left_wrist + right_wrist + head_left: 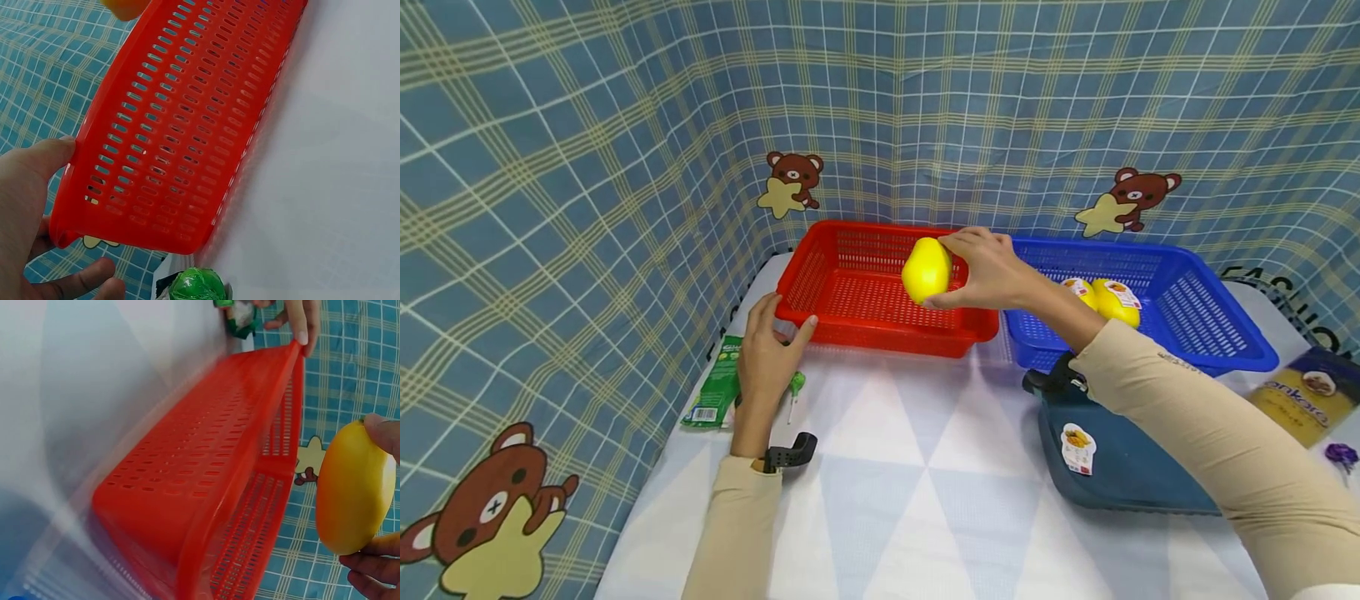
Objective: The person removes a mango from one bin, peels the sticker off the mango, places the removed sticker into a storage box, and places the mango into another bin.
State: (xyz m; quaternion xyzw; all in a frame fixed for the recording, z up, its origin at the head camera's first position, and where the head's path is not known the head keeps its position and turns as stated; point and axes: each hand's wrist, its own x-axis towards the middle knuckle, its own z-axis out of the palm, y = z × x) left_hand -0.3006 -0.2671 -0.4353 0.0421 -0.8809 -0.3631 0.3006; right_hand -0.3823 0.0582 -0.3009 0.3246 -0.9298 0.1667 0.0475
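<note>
A yellow mango (927, 271) is up over the red basket (887, 336), pinched between the thumb and fingers of my right hand (988, 268). In the right wrist view the mango (355, 487) shows a smooth yellow-orange skin, with fingertips at both ends. My left hand (767, 354) holds the near left corner of the red basket. In the left wrist view its thumb (53, 153) lies on the basket's rim and one finger goes behind the corner, while other fingers are off it.
Right of the red basket stands a blue basket (1213, 354) with yellow mangoes (1116, 302) bearing stickers. A dark teal bin (1135, 454) sits nearer, under my right forearm. A green packet (718, 387) and a green lollipop (797, 383) lie by my left hand. A yellow packet (1303, 396) lies far right.
</note>
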